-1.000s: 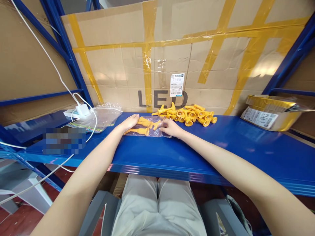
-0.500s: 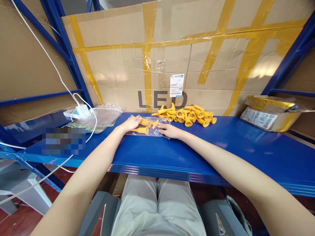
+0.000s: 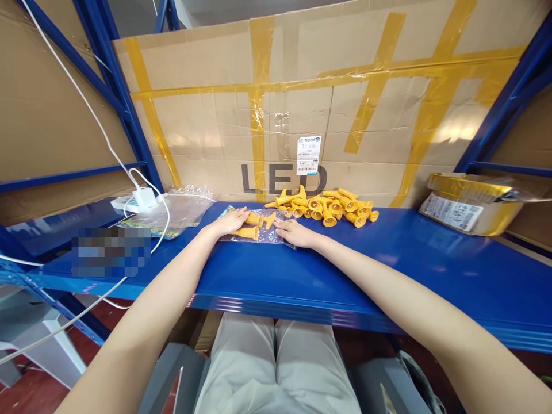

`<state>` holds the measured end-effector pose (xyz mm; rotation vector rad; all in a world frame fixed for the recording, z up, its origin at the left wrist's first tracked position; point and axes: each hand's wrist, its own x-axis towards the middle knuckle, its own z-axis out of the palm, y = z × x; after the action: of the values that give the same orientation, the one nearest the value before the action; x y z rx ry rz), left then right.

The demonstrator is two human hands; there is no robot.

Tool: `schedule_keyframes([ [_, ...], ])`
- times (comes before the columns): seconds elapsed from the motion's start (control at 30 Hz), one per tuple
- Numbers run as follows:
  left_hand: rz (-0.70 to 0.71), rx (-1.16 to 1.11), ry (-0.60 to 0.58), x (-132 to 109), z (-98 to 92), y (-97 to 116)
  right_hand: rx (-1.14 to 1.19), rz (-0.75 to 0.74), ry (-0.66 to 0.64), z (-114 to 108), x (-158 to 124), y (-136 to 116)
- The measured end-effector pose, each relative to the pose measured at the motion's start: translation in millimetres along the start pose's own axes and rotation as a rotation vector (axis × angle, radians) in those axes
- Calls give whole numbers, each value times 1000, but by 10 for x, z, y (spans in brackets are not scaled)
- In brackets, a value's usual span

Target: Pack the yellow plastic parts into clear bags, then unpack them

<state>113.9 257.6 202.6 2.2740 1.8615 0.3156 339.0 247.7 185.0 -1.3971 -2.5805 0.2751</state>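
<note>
A clear plastic bag [image 3: 276,234] lies flat on the blue shelf with a few yellow horn-shaped plastic pieces [image 3: 246,232] in it. My left hand [image 3: 230,222] rests palm down over the bag's left part, fingers stretched out beside the pieces. At the bag's right end is my right hand [image 3: 297,233], its fingers reaching left and touching the plastic close to a small yellow piece [image 3: 269,219]. Its fingers look extended and a little apart. Just behind it lies a pile of similar yellow pieces [image 3: 330,206], flared ends mostly facing me.
A large taped carton [image 3: 207,132] stands along the back. To the right sits a small opened box [image 3: 468,207]. On the left are a white plug strip [image 3: 144,198] with cables, flat clear packaging [image 3: 181,213] and a blurred-out item [image 3: 110,251]. The blue shelf [image 3: 366,282] ends near my lap.
The whole view has tilted slightly upward. My right hand has shifted slightly at the bag's right end; my left hand stays on the bag.
</note>
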Motion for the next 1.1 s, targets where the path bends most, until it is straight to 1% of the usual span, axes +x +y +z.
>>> schedule_keyframes([
  [0.07, -5, 9, -14, -10, -10, -1, -89, -58, 94, -37, -21, 10],
  [0.13, -16, 18, -30, -10, -19, -20, -197, -33, 212, -118, -59, 28],
  [0.17, -20, 21, -34, -4, -21, -39, -247, 19, 264, -172, -83, 44],
  [0.27, -11, 27, -19, 40, -13, -139, -361, 187, 362, -343, -158, 151],
  [0.37, 1, 34, 13, 104, 11, -259, -449, 284, 432, -443, -210, 353],
  [0.43, -10, 38, 29, 134, 27, -312, -465, 294, 424, -452, -221, 500],
  [0.5, -28, 42, 42, 147, 35, -332, -451, 289, 368, -431, -216, 615],
  [0.6, -36, 48, 47, 139, 35, -322, -414, 309, 311, -383, -195, 702],
  [0.87, -19, 42, 54, 128, 36, -320, -378, 263, 372, -249, -132, 737],
  [1.1, -10, 26, 53, 142, 44, -329, -531, 296, 480, -213, -79, 695],
])
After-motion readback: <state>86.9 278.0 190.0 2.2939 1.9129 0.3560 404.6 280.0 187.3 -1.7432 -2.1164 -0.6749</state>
